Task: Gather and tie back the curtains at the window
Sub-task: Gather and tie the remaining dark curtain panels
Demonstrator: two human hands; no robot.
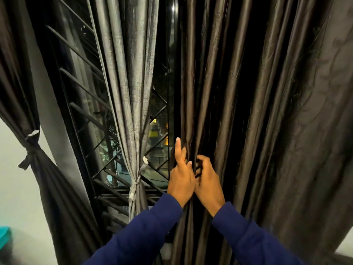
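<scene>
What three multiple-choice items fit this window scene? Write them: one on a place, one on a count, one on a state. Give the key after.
1. Where are the hands?
A. On the grey curtain
B. On the dark curtain right of the window
C. On the window bars

2. How many curtains are already tied back?
A. None
B. One
C. Two

3. How does the dark curtain on the right hang?
A. Loose, untied
B. Knotted with a band
C. Fallen to the floor

Key: 1 B, the left hand and right hand grip folds of the dark curtain. 2 C, the grey curtain and the far left curtain each show a tie. 3 A, no band shows on it.
</scene>
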